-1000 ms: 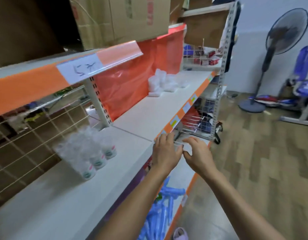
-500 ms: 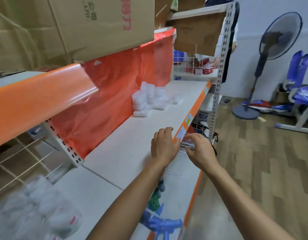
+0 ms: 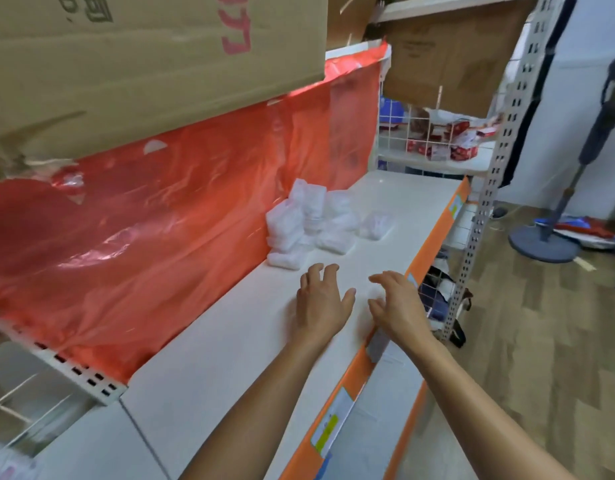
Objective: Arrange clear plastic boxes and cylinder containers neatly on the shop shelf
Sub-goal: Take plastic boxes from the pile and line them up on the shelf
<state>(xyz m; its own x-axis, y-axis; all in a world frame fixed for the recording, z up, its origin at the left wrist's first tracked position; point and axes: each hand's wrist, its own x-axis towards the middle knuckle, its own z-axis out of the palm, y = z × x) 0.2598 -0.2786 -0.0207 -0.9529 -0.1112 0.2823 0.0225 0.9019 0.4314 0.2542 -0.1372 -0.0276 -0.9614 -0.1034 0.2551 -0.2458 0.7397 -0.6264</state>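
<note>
A pile of small clear plastic boxes sits at the back of the white shelf, against the red sheet. My left hand hovers palm down over the shelf in front of the pile, fingers spread and holding nothing. My right hand is beside it near the shelf's orange front edge. Its thumb and fingers curl around a faint, blurred clear plastic box that rests on the shelf. Blurred clear cylinder containers show at the bottom left corner.
A red plastic sheet backs the shelf and a large cardboard box overhangs it. A perforated upright post ends the shelf on the right. A lower shelf juts out below. A fan base stands on the wooden floor.
My view and both hands have moved right along the shelf towards the pile. The hands rose from the front edge onto the shelf top with the clear box, and the left hand let go.
</note>
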